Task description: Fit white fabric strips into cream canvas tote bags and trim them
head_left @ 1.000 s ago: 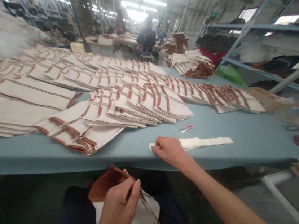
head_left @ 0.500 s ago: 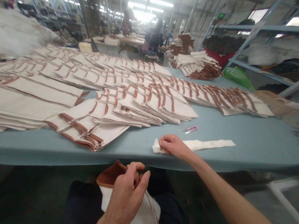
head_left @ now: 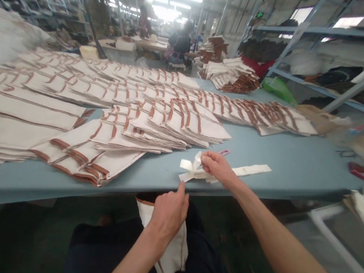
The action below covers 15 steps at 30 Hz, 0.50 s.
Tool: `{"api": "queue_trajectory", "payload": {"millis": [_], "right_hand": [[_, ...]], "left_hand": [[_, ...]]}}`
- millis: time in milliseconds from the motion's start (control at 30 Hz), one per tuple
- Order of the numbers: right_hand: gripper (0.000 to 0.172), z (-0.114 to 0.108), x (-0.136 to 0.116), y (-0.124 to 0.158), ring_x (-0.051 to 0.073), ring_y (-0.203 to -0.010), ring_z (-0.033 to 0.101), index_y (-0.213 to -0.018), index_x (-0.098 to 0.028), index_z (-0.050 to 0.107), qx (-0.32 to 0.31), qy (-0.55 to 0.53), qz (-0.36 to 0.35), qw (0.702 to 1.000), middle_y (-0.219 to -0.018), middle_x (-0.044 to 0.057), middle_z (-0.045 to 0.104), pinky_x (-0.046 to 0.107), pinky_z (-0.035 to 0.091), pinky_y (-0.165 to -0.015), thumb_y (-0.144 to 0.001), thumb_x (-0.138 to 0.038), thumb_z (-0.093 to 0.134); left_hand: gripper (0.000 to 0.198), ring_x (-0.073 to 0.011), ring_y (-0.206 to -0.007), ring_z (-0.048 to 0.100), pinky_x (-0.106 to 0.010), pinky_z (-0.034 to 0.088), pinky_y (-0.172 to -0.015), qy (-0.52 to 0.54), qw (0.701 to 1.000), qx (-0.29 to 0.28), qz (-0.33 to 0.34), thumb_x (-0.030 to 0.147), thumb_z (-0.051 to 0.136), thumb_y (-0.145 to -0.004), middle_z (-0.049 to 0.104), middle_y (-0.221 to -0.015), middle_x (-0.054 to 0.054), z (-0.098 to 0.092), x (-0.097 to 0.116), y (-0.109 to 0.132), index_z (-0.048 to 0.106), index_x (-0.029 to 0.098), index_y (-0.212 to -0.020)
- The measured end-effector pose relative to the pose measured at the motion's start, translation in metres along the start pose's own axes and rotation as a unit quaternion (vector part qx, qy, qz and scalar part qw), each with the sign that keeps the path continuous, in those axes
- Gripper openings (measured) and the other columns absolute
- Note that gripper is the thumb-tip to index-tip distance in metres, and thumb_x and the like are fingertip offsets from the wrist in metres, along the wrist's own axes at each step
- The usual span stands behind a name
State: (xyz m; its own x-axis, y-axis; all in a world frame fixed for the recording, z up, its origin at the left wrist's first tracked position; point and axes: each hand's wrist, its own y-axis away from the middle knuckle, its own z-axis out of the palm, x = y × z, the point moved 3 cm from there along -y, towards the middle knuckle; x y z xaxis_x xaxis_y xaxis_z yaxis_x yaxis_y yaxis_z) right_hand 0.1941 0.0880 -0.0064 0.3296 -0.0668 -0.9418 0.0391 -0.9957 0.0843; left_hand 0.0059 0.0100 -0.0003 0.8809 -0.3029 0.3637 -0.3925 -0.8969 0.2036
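My left hand (head_left: 169, 213) is closed around a white cloth piece with brown trim (head_left: 175, 257), which hangs down over my lap. Its index finger reaches up to the table edge and touches the near end of a white strip (head_left: 252, 170). Pinched in my right hand (head_left: 216, 166) is a curled white end (head_left: 186, 166), lifted off the strips lying on the table. Whether this end is a separate strip or a layer of the long one, I cannot tell. Just behind my right hand lie pink-handled thread snips (head_left: 225, 152), partly hidden by it.
Overlapping white cloth pieces with brown bands (head_left: 180, 119) cover much of the blue-green table (head_left: 291, 165). Larger flat pieces (head_left: 17, 117) are stacked at left. A red item (head_left: 358, 170) lies at the right. Shelving (head_left: 318, 31) stands beyond, and a person (head_left: 179, 44) sits farther back.
My right hand has lifted and curled the white end up and slightly right. My left hand has moved toward the strip, its index finger now extended to it, still with the cloth piece.
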Motion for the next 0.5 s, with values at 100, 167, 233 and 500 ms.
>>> {"api": "queue_trajectory", "payload": {"millis": [100, 167, 233, 500], "right_hand": [[0.033, -0.013, -0.001, 0.005, 0.009, -0.045, 0.039, -0.074, -0.021, 0.054, 0.006, -0.008, 0.002, 1.0, -0.054, -0.008, 0.05, 0.022, 0.03, -0.047, -0.089, -0.048, 0.065], [0.031, -0.009, -0.001, 0.008, 0.009, -0.045, 0.04, -0.074, -0.021, 0.054, -0.008, -0.013, 0.007, 1.0, -0.053, -0.007, 0.053, 0.023, 0.031, -0.047, -0.083, -0.049, 0.063], [0.029, 0.003, -0.001, 0.01, 0.009, -0.045, 0.041, -0.075, -0.021, 0.056, -0.024, -0.02, 0.011, 0.999, -0.052, -0.007, 0.056, 0.023, 0.032, -0.048, -0.081, -0.049, 0.062], [0.021, 0.038, -0.005, 0.004, 0.01, -0.046, 0.044, -0.073, -0.02, 0.061, -0.057, -0.046, 0.017, 0.997, -0.051, -0.006, 0.058, 0.023, 0.033, -0.048, -0.08, -0.039, 0.065]], "left_hand": [[0.035, -0.0339, -0.094, 0.081, -0.042, 0.061, -0.082, 0.009, 1.0, 0.004, 0.01, 0.032, 0.043, -0.109, 0.083, -0.096, -0.014, 0.001, 0.003, 0.006, 0.059, 0.017, -0.136], [0.039, -0.0321, -0.094, 0.081, -0.039, 0.062, -0.08, 0.017, 1.0, 0.01, 0.007, 0.034, 0.043, -0.109, 0.083, -0.097, -0.011, 0.001, 0.006, 0.012, 0.053, 0.018, -0.143], [0.048, -0.0317, -0.095, 0.081, -0.039, 0.062, -0.08, 0.023, 0.999, 0.023, -0.002, 0.033, 0.043, -0.109, 0.083, -0.1, -0.011, -0.001, 0.008, 0.016, 0.041, 0.017, -0.155], [0.056, -0.0348, -0.094, 0.081, -0.042, 0.063, -0.08, -0.018, 0.999, -0.005, -0.027, 0.029, 0.042, -0.11, 0.083, -0.102, -0.019, -0.005, 0.012, 0.002, 0.034, 0.005, -0.16]]}}
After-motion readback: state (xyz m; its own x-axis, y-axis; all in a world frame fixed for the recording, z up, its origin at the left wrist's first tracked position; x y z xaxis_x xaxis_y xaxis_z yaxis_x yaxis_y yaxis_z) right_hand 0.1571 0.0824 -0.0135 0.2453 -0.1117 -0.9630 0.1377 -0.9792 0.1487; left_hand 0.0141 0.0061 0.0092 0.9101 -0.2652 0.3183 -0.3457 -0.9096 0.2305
